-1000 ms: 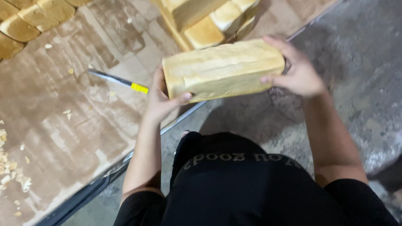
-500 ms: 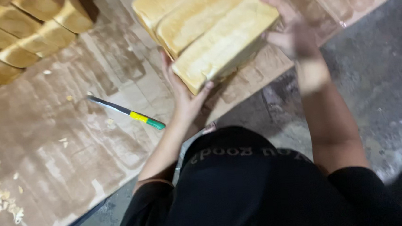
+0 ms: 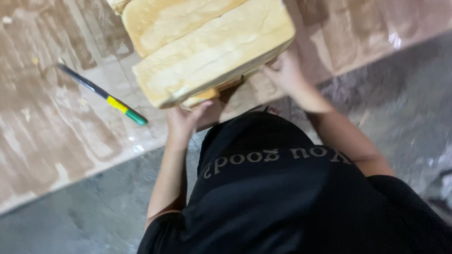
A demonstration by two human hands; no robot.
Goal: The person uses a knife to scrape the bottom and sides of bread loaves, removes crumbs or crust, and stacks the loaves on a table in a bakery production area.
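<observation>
A long pale loaf of bread (image 3: 216, 52) lies on top of a stack of loaves (image 3: 177, 9) at the table's near edge. My left hand (image 3: 186, 121) is under the loaf's near left end, fingers against its underside. At the right end, my right hand (image 3: 285, 73) presses against the side of the same loaf. Both hands grip it while it rests beside another loaf on the stack.
The table (image 3: 38, 138) has a brown worn top under clear plastic. A knife (image 3: 104, 95) with a dark blade and a yellow and green handle lies left of the stack. Below the table is grey concrete floor (image 3: 86, 229). My black shirt fills the lower middle.
I carried the loaf from in front of my chest up and forward onto the stack of loaves. My view has moved closer to the table.
</observation>
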